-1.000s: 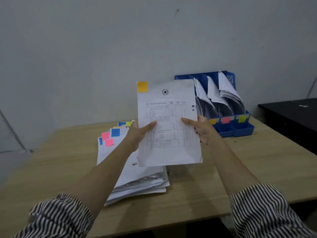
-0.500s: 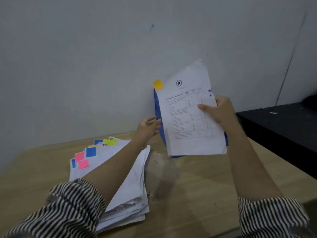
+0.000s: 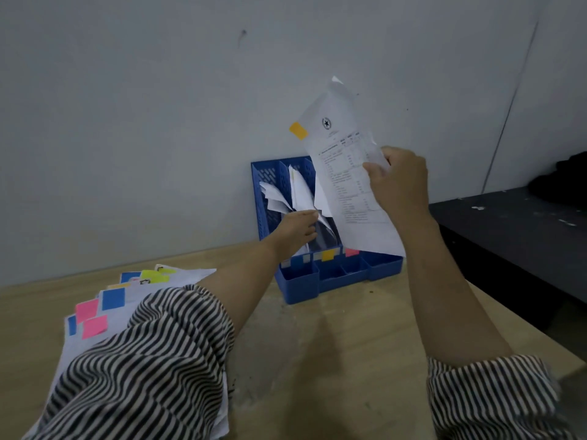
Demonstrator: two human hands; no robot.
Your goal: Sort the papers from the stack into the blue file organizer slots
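Observation:
My right hand (image 3: 398,182) grips a printed white sheet (image 3: 344,173) with an orange sticky tab at its top left corner, held up tilted above the blue file organizer (image 3: 346,274). The organizer stands against the wall with papers curling out of its slots and coloured tabs on its front dividers. My left hand (image 3: 297,231) reaches into the organizer with straight fingers touching the papers in a middle slot. The paper stack (image 3: 143,290), with pink, blue and yellow tabs, lies on the table at the left, partly under my left sleeve.
The wooden table (image 3: 333,360) runs to a grey wall behind. A black table (image 3: 514,223) stands at the right, close to the organizer, with a dark object at its far end.
My left hand let go of the sheet and moved forward into the organizer. My right hand lifted and tilted the sheet over the slots. The view came closer to the organizer.

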